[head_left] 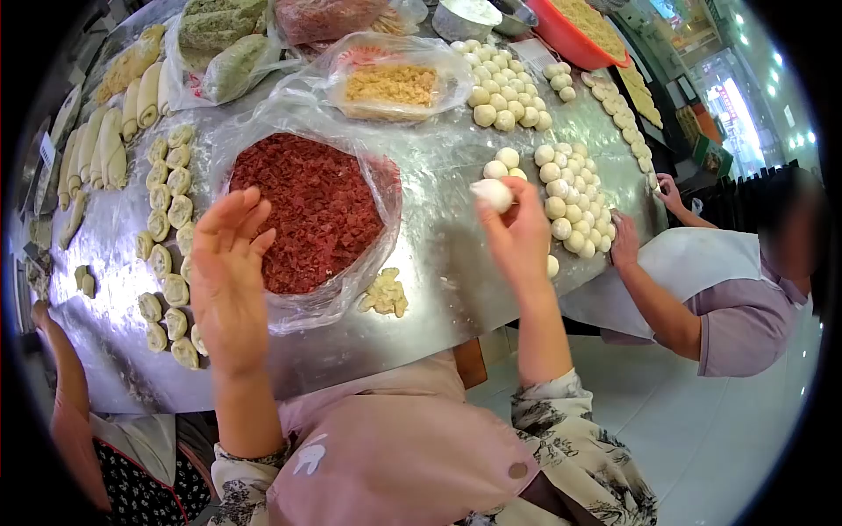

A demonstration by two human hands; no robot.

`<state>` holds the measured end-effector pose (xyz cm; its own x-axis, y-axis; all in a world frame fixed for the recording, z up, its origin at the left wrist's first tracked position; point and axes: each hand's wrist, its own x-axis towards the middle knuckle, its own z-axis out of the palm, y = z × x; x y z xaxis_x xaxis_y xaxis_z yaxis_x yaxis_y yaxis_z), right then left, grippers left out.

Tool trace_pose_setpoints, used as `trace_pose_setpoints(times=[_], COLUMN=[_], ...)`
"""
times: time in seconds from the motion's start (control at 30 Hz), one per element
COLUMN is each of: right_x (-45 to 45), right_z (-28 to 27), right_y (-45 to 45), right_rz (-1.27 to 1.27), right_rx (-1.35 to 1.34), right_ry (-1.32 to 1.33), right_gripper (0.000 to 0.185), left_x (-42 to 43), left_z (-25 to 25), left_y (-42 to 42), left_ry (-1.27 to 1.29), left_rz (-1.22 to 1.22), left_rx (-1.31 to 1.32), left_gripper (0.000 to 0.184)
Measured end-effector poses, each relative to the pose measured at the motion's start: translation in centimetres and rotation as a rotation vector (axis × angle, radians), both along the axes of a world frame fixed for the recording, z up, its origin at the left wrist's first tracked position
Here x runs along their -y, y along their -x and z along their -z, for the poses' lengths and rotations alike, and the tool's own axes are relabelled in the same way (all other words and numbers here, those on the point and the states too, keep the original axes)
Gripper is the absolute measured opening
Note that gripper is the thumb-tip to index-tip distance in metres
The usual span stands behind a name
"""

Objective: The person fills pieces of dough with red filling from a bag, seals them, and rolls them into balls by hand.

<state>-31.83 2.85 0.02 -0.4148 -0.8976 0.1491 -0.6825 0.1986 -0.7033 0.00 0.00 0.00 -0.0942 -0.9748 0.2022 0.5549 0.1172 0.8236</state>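
Between the fingertips of my right hand is a white dough ball, held above the metal table near a few other round balls. My left hand is raised with its fingers apart and nothing in it, at the left edge of a plastic-lined mound of dark red filling. Columns of coiled dough pieces lie left of that hand. A scrap of yellowish dough rests on the table between my hands.
Rows of dough balls sit to the right, beside a co-worker whose hands are at the table edge. Another person's arm is at far left. Behind are a tray of yellow filling, bags and a red basin.
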Motion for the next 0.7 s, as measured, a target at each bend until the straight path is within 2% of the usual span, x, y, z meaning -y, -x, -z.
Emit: trace_pose_setpoints(times=[0.07,0.1,0.2,0.3,0.53,0.63,0.7], right_x=[-0.4,0.8,1.6,2.5,3.2,2.9,2.7], right_z=[0.9,3.4,5.3,6.4,6.8,7.2,7.8], right_y=[2.8,2.2,3.6,3.7,3.0,3.2,3.8], right_rz=[0.02,0.021,0.008,-0.013,0.086,0.183,0.122], right_rx=[-0.249,-0.244,-0.366,-0.37,-0.331,-0.478,-0.445], right_ry=[-0.072,-0.08,-0.13,-0.142,-0.148,0.037,-0.015], right_gripper=[0.036,0.038,0.038,0.038,0.039,0.035,0.034], left_x=[-0.7,0.2,-0.2,-0.8,-1.9,-2.7,-3.2], left_z=[-0.4,-1.2,-1.1,-1.7,-1.7,-1.6,-0.9], left_y=[-0.6,-2.1,-2.2,-3.0,-4.9,-6.3,-8.2], left_ry=[-0.126,-0.089,-0.136,-0.228,-0.255,-0.269,-0.281], left_rz=[-0.055,-0.048,-0.007,-0.074,-0.156,-0.203,-0.22], left_rx=[0.107,0.179,0.159,0.279,0.265,0.252,0.219], left_gripper=[0.046,0.045,0.041,0.038,0.035,0.036,0.037])
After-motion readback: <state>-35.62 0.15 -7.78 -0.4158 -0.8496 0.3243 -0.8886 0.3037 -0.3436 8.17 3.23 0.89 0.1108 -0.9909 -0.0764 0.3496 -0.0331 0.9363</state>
